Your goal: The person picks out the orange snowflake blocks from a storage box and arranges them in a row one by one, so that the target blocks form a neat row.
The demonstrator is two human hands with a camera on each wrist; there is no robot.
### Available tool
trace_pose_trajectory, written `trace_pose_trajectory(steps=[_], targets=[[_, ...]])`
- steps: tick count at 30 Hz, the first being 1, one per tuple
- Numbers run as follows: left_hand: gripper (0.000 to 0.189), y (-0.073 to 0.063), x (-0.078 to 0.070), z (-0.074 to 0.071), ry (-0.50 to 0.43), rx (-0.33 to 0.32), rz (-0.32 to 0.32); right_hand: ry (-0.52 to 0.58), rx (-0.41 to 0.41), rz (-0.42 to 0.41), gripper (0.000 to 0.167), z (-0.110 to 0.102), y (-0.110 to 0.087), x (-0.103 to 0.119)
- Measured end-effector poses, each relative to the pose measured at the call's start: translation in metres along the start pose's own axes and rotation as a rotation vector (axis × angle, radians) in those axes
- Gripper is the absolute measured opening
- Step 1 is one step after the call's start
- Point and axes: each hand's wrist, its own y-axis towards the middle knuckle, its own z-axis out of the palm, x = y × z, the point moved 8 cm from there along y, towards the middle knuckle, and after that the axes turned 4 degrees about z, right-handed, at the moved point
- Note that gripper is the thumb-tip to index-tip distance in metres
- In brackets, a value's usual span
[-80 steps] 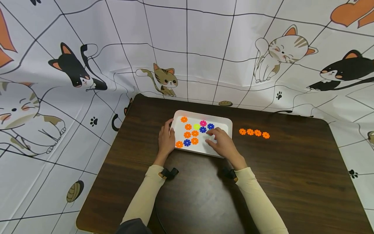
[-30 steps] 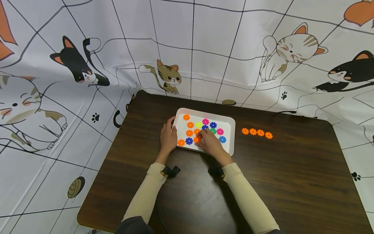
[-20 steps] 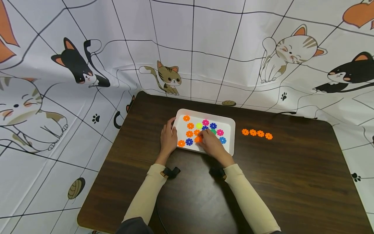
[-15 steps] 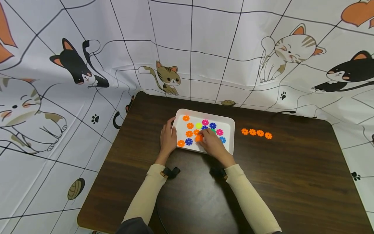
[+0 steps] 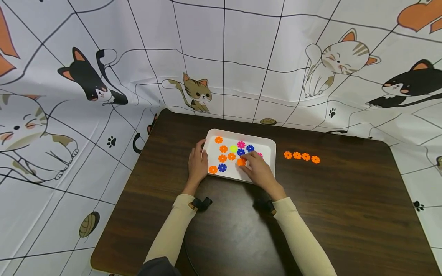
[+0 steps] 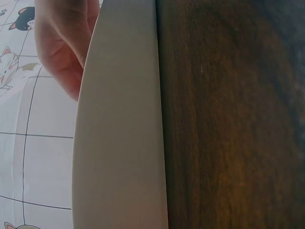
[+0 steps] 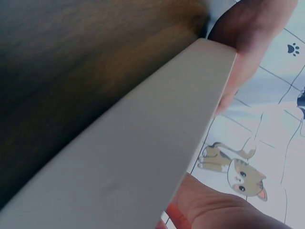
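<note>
A white tray [image 5: 238, 134] holds several small, round, notched plastic discs in orange, blue, pink and yellow-green. My left hand [image 5: 197, 165] grips the tray's left rim, thumb at the inner side. Over the tray's middle, my right hand [image 5: 258, 168] pinches an orange notched disc [image 5: 241, 162] between thumb and fingertips. Part of the discs on the right lie hidden under this hand. In the right wrist view the tray's front wall [image 7: 128, 124] fills the centre, with the right hand [image 7: 209, 207] above its rim. The left wrist view mostly shows that same wall [image 6: 119, 124].
On the dark wooden table [image 5: 345, 199], several orange discs [image 5: 301, 156] lie in a row to the right of the tray. A white curtain [image 5: 248, 50] printed with cats hangs behind and to the left. A thin cable [image 5: 188, 257] runs near the left forearm.
My right hand went left from the tray's right side to an orange disc near the front, took hold of it, and has now carried it rightward. The left hand stays at the rim.
</note>
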Motion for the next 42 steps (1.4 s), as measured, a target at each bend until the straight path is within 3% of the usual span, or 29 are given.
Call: trace_pose_trajectory(steps=[16, 42], targets=[[0.045, -0.001, 0.002, 0.0, -0.001, 0.005, -0.004, -0.006, -0.052, 0.037, 0.041, -0.023, -0.007, -0.027], [0.045, 0.0, 0.001, 0.001, -0.009, 0.004, 0.002, 0.009, -0.065, 0.163, 0.043, -0.059, -0.028, -0.074]])
